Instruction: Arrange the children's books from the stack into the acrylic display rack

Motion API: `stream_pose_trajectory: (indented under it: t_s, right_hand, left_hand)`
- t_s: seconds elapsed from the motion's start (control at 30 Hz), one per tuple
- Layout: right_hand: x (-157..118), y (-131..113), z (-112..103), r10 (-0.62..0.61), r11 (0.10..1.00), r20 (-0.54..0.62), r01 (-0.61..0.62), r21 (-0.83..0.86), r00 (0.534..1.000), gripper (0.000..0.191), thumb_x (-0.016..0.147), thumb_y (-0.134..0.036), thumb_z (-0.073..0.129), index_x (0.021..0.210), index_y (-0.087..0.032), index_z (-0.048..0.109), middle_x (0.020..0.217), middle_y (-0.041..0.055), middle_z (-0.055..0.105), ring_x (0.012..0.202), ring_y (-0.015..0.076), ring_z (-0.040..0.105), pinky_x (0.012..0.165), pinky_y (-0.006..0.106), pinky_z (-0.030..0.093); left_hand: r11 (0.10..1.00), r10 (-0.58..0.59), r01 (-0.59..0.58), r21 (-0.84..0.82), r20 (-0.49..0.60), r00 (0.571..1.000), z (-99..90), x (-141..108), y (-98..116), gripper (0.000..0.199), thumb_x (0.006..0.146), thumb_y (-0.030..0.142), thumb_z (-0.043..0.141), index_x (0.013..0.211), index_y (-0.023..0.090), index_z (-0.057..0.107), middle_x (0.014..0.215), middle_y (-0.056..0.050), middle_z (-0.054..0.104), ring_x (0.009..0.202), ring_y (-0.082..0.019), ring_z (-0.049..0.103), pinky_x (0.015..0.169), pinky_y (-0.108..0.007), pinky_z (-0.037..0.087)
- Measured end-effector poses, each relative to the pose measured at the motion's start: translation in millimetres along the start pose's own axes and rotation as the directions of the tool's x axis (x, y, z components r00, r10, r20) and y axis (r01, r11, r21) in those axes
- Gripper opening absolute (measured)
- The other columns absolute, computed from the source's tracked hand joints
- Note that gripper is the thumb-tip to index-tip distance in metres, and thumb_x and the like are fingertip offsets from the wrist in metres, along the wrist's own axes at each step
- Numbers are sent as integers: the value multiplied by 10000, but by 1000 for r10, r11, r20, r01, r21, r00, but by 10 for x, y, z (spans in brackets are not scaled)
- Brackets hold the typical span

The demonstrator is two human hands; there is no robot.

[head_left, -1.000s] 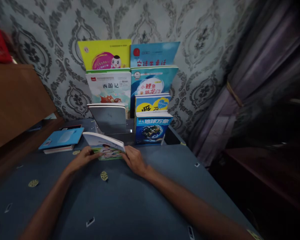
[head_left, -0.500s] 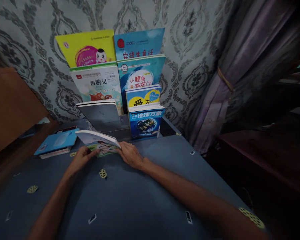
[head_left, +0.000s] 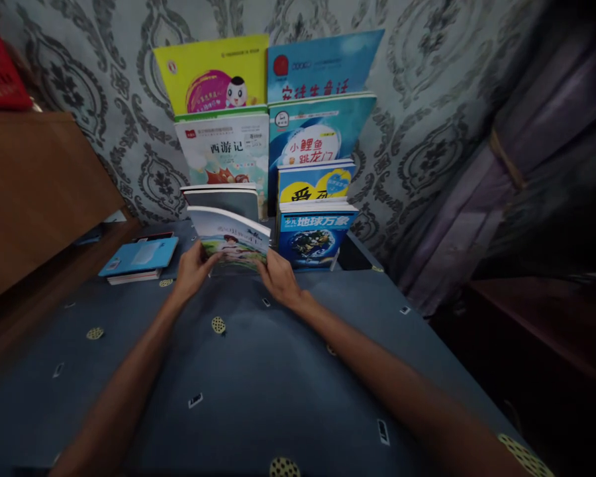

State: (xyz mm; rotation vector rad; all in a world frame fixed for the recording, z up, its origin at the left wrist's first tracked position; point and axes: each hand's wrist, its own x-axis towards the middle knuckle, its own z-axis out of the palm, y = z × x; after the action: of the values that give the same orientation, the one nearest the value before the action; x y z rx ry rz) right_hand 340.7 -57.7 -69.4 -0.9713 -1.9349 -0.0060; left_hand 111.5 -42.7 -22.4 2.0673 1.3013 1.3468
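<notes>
A thin book [head_left: 233, 240] with a painted cover of a figure on grass is held by its two side edges. My left hand [head_left: 193, 270] is closed on its left edge, thumb across the cover. On the opposite edge, my right hand [head_left: 281, 277] grips it the same way. The book stands nearly upright, just in front of a dark grey book [head_left: 223, 199] in the left column of a tiered row. To its right is a blue book with a globe [head_left: 310, 238]. Whether the held book touches the base is hidden.
Behind stand a white illustrated book [head_left: 223, 149], a yellow book [head_left: 213, 69] and several blue ones. A small stack topped by a light-blue book [head_left: 142, 257] lies at left, near a brown box [head_left: 40, 192]. A purple curtain [head_left: 457, 218] hangs right of the blue tablecloth [head_left: 258, 377].
Both hands have raised the book and tipped it more upright, so its cover now faces me. It covers much of the dark grey book. The view has shifted left.
</notes>
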Motion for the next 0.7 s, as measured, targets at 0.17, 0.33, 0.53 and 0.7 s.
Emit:
stream_pose_trajectory:
  t_s: [0.17,0.33,0.53,0.7]
  right_hand:
    - [107,4,-53,0,1000,-52,0,6,999,242,1047,-342,335,1039,-192,525,956,129,652,909,266,628,805,384,513]
    - [189,-33,-87,-7,999,-73,11,52,997,248,1043,-373,355,1006,-209,537,939,109,651,890,250,624,800,371,507]
    - [290,-85,-122,-42,998,-3,42,49,999,231,1040,-366,366,958,-216,521,882,83,631,828,230,608,750,348,496]
    - [503,-237,-296,-27,999,52,28,-16,998,206,1034,-313,408,870,-239,506,835,49,608,771,215,589,712,335,488]
  left_hand:
    - [999,23,-22,35,-8,1000,-16,99,115,353,831,469,662,1034,183,622,922,-34,717,813,-211,649,716,-289,469]
    - [999,42,-41,33,-53,998,-59,142,92,352,838,476,665,1031,187,610,917,-36,710,851,-215,648,722,-280,470]
    - [979,-38,38,-201,4,999,-16,181,-53,476,794,505,702,1126,182,597,1106,-73,723,1001,-247,680,846,-332,528]
    - [949,-104,110,-295,37,994,-9,156,-148,474,779,492,724,1115,179,605,1124,-64,724,1026,-242,681,872,-338,540]
